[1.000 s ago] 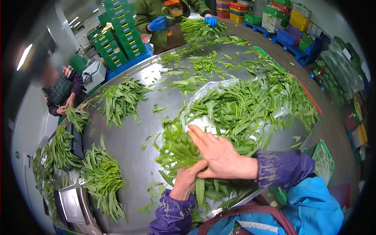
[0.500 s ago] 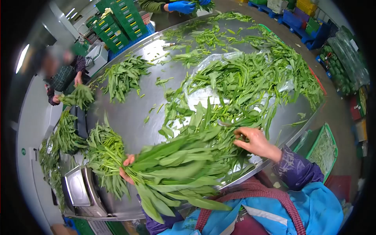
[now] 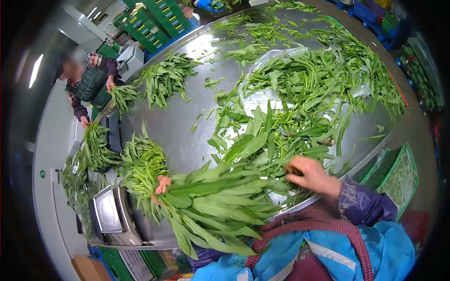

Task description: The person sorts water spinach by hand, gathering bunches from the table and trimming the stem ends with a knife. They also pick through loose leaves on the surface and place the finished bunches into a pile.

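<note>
My left hand [image 3: 162,186] is closed round the stem end of a big bunch of leafy greens [image 3: 215,201] that looks like water spinach. Its long leaves fan out to the right, over the near table edge. My right hand [image 3: 311,174] is above loose greens by that edge, fingers curled together; whatever they hold, if anything, is hidden. Beyond it, a knife with a brownish handle end [image 3: 326,141] lies partly buried in the loose pile of greens [image 3: 300,86]. Left of my left hand rests another bunch of greens [image 3: 143,161].
A metal table [image 3: 187,122] carries the pile, plastic film [image 3: 276,54] and more bunches. At the left stand a scale [image 3: 108,210] and a co-worker [image 3: 91,82] handling greens. Blue gloves [image 3: 209,4] show at the far side. A green crate [image 3: 401,175] stands at the right.
My right hand has moved slightly toward me, farther from the knife. The bunch in my left hand has tipped a little and its leaves have gathered closer. The camera view has shifted.
</note>
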### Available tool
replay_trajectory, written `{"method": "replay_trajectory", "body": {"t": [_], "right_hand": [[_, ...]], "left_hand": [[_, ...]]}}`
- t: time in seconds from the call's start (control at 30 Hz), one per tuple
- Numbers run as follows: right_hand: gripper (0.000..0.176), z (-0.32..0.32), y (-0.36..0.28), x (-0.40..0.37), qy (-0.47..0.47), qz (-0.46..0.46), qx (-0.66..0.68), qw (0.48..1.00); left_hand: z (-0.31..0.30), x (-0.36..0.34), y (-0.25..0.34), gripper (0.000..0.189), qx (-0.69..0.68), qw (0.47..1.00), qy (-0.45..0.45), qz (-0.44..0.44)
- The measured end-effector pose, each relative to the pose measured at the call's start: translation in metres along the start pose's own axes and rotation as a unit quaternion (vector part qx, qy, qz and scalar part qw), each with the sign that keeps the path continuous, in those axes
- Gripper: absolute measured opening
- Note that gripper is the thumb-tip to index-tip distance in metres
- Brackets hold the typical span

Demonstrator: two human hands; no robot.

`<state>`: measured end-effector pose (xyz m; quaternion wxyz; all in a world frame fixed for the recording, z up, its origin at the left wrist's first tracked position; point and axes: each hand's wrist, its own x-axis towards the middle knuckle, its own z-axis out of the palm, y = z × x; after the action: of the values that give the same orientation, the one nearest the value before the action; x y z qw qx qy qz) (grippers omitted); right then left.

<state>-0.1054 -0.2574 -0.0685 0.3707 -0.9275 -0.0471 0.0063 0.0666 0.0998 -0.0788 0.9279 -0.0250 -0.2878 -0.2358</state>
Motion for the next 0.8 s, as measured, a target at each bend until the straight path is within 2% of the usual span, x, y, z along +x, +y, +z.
{"method": "replay_trajectory", "body": {"t": [0.07, 0.13, 0.17, 0.2, 0.23, 0.27, 0.33, 0.37, 0.43, 0.47, 0.5, 0.53, 0.6, 0.63, 0.7, 0.73, 0.8], "right_hand": [[0.048, -0.012, -0.019, 0.034, 0.113, -0.127, -0.013, 0.985], [0.068, -0.018, -0.045, 0.061, 0.101, -0.203, -0.063, 0.972], [0.072, -0.011, -0.052, 0.070, 0.062, -0.222, -0.068, 0.971], [0.076, -0.003, -0.055, 0.075, 0.023, -0.241, -0.073, 0.968], [0.059, 0.001, -0.055, 0.075, -0.054, -0.227, -0.039, 0.972], [0.059, 0.002, -0.052, 0.075, -0.054, -0.228, -0.038, 0.971], [0.040, -0.001, -0.038, 0.070, -0.227, -0.084, 0.033, 0.970], [0.022, -0.002, -0.029, 0.061, -0.109, -0.129, 0.140, 0.976], [0.021, -0.029, -0.014, 0.043, -0.076, -0.045, 0.124, 0.988], [0.020, -0.040, -0.004, 0.034, -0.015, -0.042, 0.131, 0.990], [0.021, -0.050, 0.001, 0.028, -0.006, 0.018, 0.144, 0.989], [0.023, -0.057, 0.005, 0.023, 0.004, 0.080, 0.158, 0.984], [0.024, -0.054, -0.002, 0.021, 0.022, 0.080, 0.183, 0.980], [0.025, -0.050, -0.008, 0.023, 0.036, 0.073, 0.208, 0.975], [0.026, -0.032, -0.017, 0.025, -0.013, 0.053, 0.208, 0.977], [0.025, -0.021, -0.022, 0.024, -0.034, 0.030, 0.223, 0.974], [0.024, -0.004, -0.027, 0.019, -0.091, -0.043, 0.114, 0.988]], "left_hand": [[0.000, 0.002, -0.009, 0.019, -0.022, 0.999, -0.012, -0.023], [0.008, 0.011, -0.022, 0.018, -0.028, 0.998, -0.017, -0.062], [0.019, 0.021, -0.028, 0.022, -0.001, 0.993, -0.014, -0.114], [0.016, 0.025, -0.031, 0.022, -0.001, 0.993, -0.010, -0.114], [0.012, 0.028, -0.033, 0.021, -0.025, 0.991, -0.041, -0.121], [0.012, 0.030, -0.035, 0.021, -0.049, 0.988, -0.073, -0.128], [0.023, 0.032, -0.038, 0.022, -0.028, 0.992, -0.068, -0.102], [0.027, 0.031, -0.040, 0.023, -0.011, 0.995, -0.061, -0.075], [0.022, 0.022, -0.026, 0.025, 0.013, 0.997, -0.071, -0.039], [0.015, 0.020, -0.013, 0.028, 0.038, 0.996, -0.084, -0.008], [-0.005, 0.026, 0.012, 0.035, 0.092, 0.978, -0.167, -0.088], [-0.001, 0.022, 0.001, 0.035, 0.086, 0.978, -0.167, -0.089], [0.025, 0.010, -0.040, 0.039, 0.077, 0.988, 0.117, -0.058], [0.036, 0.011, -0.062, 0.044, 0.126, 0.961, 0.232, -0.088], [0.045, 0.021, -0.098, 0.044, 0.276, 0.862, 0.377, -0.195], [0.042, 0.024, -0.114, 0.044, 0.274, 0.863, 0.376, -0.197], [0.037, 0.027, -0.139, 0.046, 0.164, 0.885, 0.359, -0.248]]}}
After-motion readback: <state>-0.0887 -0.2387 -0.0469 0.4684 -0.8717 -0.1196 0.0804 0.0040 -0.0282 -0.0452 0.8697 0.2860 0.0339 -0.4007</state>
